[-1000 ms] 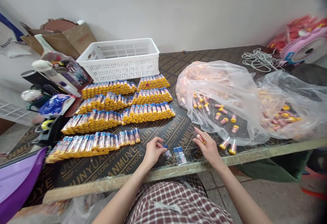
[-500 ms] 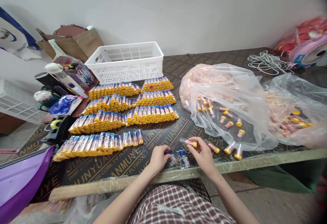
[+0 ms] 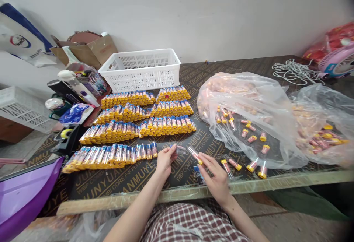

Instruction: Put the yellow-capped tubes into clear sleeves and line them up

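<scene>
My left hand [image 3: 166,161] is closed, its fingertips pinching a small clear plastic sleeve [image 3: 181,149] with a bit of blue on it. Just to the right, my right hand [image 3: 217,179] grips the yellow-capped end of a clear tube [image 3: 194,155] with pink-red contents. The tube's clear end points toward the sleeve; whether they touch I cannot tell. Below the right fingers lie flat, blue-topped clear sleeves [image 3: 198,174], partly covered by the hand. Two loose tubes, one of them a yellow-capped tube [image 3: 234,164], rest right of that hand.
Stacked rows of blue-and-yellow tubes [image 3: 110,157] fill the table's left half, before a white plastic basket [image 3: 141,78]. At right, a clear bag [image 3: 249,98] spills tubes; a second bag [image 3: 318,124] lies beyond. A tape dispenser [image 3: 66,139] and purple dustpan-like piece [image 3: 33,197] stand left.
My left hand has risen from the flat sleeves and now holds one up. My right hand has turned its tube and brought it left, near that sleeve. The view has shifted slightly.
</scene>
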`<action>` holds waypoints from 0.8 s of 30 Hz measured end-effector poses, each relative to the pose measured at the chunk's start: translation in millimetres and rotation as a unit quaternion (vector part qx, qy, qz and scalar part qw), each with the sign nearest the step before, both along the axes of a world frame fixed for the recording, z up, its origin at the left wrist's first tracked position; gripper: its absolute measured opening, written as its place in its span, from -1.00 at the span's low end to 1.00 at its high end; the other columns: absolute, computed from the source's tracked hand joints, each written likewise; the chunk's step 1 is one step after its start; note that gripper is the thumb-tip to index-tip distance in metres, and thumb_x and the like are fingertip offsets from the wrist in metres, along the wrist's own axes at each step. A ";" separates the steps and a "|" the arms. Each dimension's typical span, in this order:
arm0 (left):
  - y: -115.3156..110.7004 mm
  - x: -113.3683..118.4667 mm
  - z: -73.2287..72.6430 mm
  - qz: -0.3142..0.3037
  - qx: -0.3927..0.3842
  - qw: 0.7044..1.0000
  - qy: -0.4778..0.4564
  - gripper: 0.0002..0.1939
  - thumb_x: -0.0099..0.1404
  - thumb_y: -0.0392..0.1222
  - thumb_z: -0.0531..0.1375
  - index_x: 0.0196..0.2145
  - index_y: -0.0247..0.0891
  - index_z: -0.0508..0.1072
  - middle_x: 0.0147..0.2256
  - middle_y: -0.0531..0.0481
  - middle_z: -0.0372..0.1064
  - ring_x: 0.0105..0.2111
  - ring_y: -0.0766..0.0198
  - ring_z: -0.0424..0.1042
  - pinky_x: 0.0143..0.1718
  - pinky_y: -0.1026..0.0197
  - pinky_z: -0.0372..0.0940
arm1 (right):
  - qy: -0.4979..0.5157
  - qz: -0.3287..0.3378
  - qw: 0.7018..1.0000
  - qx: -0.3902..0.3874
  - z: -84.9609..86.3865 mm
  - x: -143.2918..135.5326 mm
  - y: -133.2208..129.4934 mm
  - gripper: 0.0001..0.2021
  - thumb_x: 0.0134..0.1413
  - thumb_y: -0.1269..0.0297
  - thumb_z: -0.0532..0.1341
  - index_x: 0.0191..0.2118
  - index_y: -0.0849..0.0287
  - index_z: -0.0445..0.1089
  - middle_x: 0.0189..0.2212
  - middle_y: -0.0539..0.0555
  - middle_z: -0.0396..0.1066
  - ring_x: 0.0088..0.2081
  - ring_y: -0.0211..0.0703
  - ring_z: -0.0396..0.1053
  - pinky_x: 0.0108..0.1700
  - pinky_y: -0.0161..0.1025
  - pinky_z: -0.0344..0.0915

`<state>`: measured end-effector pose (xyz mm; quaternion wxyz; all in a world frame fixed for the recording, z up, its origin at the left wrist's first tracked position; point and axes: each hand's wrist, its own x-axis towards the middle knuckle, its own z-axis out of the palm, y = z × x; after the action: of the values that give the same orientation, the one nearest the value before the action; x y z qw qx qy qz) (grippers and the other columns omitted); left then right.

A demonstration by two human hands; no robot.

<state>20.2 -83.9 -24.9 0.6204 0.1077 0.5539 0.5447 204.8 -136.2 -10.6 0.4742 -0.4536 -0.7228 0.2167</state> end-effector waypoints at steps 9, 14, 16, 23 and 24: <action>-4.8 6.9 -4.4 -0.011 0.035 0.999 0.017 -0.54 -0.25 0.07 0.42 -0.55 -0.37 0.43 -0.58 0.05 0.39 -0.59 0.42 0.33 -0.54 0.36 0.27 | -0.012 0.059 0.997 -0.043 -2.8 -7.6 1.1 -0.60 0.14 0.46 0.10 0.09 0.01 0.31 -0.01 0.11 0.36 0.02 -0.10 0.33 0.07 -0.11 0.31; -13.6 14.3 7.1 -0.104 0.100 0.989 -0.031 -0.61 -0.03 0.01 0.36 -0.36 -0.33 0.42 -0.44 -0.01 0.46 -0.46 0.32 0.43 -0.39 0.28 0.36 | 0.020 0.071 0.994 -0.082 -4.6 -7.2 2.7 -0.65 0.17 0.46 0.04 0.01 0.02 0.38 -0.08 0.13 0.35 -0.03 -0.12 0.35 0.01 -0.12 0.33; -16.2 15.4 13.3 -0.127 0.113 0.984 -0.060 -0.62 -0.03 -0.06 0.38 -0.32 -0.31 0.39 -0.42 -0.01 0.46 -0.45 0.31 0.45 -0.36 0.27 0.36 | 0.043 0.068 0.993 -0.091 -5.9 -6.8 4.3 -0.68 0.16 0.45 0.06 -0.04 0.04 0.41 -0.16 0.12 0.35 -0.12 -0.15 0.38 -0.09 -0.17 0.38; -15.1 12.1 19.5 -0.110 0.077 0.988 -0.082 -0.58 -0.12 -0.14 0.42 -0.33 -0.30 0.38 -0.44 0.02 0.45 -0.52 0.38 0.42 -0.44 0.33 0.33 | 0.049 0.094 0.989 -0.100 -5.6 -8.4 6.2 -0.70 0.09 0.43 0.12 -0.06 0.08 0.38 -0.29 0.07 0.42 -0.29 -0.20 0.41 -0.24 -0.24 0.41; -15.0 11.5 19.3 -0.107 0.070 0.989 -0.077 -0.57 -0.14 -0.15 0.43 -0.33 -0.30 0.39 -0.45 0.02 0.45 -0.54 0.39 0.41 -0.46 0.35 0.32 | 0.035 0.094 0.991 -0.094 -5.5 -9.0 5.9 -0.70 0.09 0.43 0.13 -0.06 0.08 0.38 -0.30 0.06 0.43 -0.29 -0.19 0.41 -0.23 -0.22 0.41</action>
<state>31.7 -98.9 -5.6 0.7070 0.1674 0.4504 0.5189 195.8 -130.3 -16.1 0.4322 -0.4180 -0.7218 0.3428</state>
